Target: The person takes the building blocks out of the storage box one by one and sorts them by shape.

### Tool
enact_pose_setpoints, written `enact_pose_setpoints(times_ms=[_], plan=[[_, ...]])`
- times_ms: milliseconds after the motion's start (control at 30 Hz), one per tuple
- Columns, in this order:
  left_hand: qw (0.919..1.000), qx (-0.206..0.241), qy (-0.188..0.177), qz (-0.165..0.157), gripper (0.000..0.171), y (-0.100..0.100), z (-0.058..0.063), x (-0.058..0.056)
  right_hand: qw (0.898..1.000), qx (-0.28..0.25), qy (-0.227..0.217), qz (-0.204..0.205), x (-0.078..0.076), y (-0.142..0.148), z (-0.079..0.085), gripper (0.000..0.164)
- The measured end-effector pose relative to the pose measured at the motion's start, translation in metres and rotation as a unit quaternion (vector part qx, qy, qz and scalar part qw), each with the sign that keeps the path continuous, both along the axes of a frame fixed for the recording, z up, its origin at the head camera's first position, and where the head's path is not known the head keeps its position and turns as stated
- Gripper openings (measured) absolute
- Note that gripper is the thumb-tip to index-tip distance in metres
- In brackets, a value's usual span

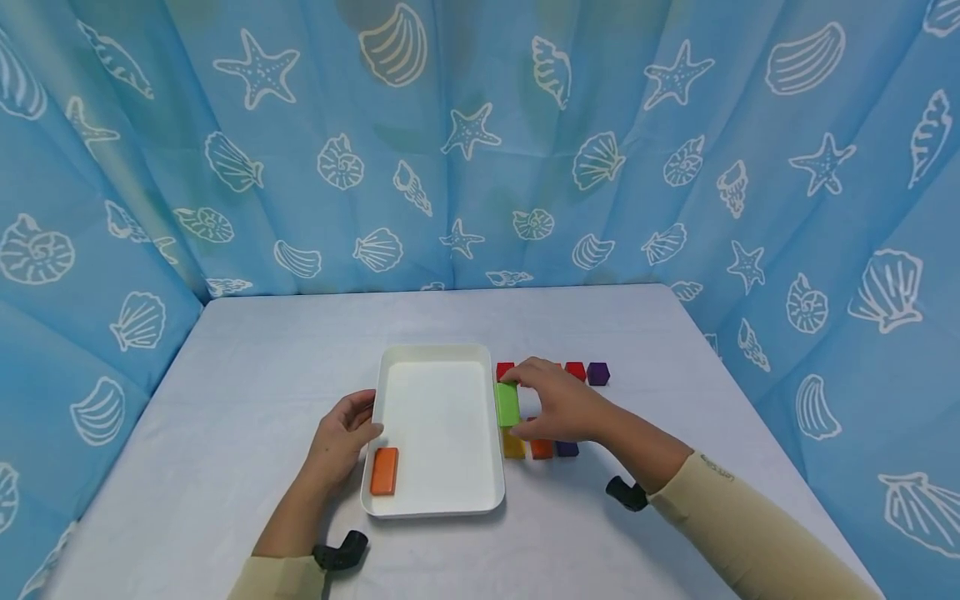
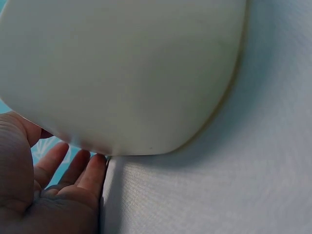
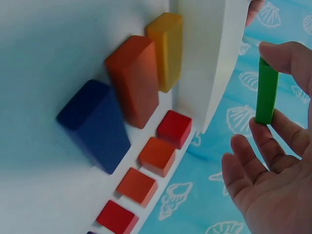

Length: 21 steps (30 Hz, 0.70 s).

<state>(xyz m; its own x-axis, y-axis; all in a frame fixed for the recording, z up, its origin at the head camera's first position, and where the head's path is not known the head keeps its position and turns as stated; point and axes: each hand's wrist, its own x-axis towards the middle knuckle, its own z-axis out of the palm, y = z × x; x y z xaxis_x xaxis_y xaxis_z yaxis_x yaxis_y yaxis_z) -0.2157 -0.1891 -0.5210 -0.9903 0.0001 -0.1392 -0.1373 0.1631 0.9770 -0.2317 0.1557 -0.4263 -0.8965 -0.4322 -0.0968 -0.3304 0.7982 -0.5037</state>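
Observation:
A white rectangular tray (image 1: 442, 408) lies on the table, with an orange block (image 1: 384, 472) flat in its near left corner. My left hand (image 1: 337, 442) holds the tray's left side, the thumb at the rim and the fingertips against the outer wall. Over the tray's right edge, my right hand (image 1: 558, 404) pinches a green block (image 3: 266, 92) by its ends between thumb and fingers. Below that hand stand a yellow block (image 3: 165, 53), an orange-red block (image 3: 134, 80) and a dark blue block (image 3: 95, 126).
Beyond the right hand runs a row of small cubes, among them a red cube (image 3: 174, 129), an orange cube (image 3: 157, 156) and a purple cube (image 1: 597, 373). A white cloth covers the table (image 1: 285, 350). Behind hangs a blue shell-patterned curtain (image 1: 420, 250).

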Motion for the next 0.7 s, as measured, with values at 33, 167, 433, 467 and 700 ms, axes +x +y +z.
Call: enact_pose_setpoints(times_ms=[33, 167, 433, 467, 700], plan=[[1.0000, -0.002, 0.000, 0.000, 0.058, 0.000, 0.000, 0.000, 1.000, -0.005, -0.003, 0.000, 0.001, 0.002, 0.000, 0.067], [1.0000, -0.003, 0.003, 0.002, 0.058, 0.000, -0.001, 0.000, 1.000, -0.016, -0.009, -0.001, 0.002, 0.011, -0.002, 0.068], [1.0000, 0.003, 0.004, 0.008, 0.059, 0.002, -0.002, 0.000, 1.000, -0.016, -0.015, 0.007, 0.006, 0.027, -0.008, 0.068], [1.0000, 0.002, 0.003, 0.009, 0.059, 0.002, -0.002, 0.000, 1.000, -0.014, -0.017, 0.007, 0.006, 0.030, -0.009, 0.067], [1.0000, -0.001, -0.001, 0.009, 0.058, 0.001, -0.001, 0.000, 0.999, -0.017, -0.031, -0.011, 0.009, 0.050, -0.018, 0.067]])
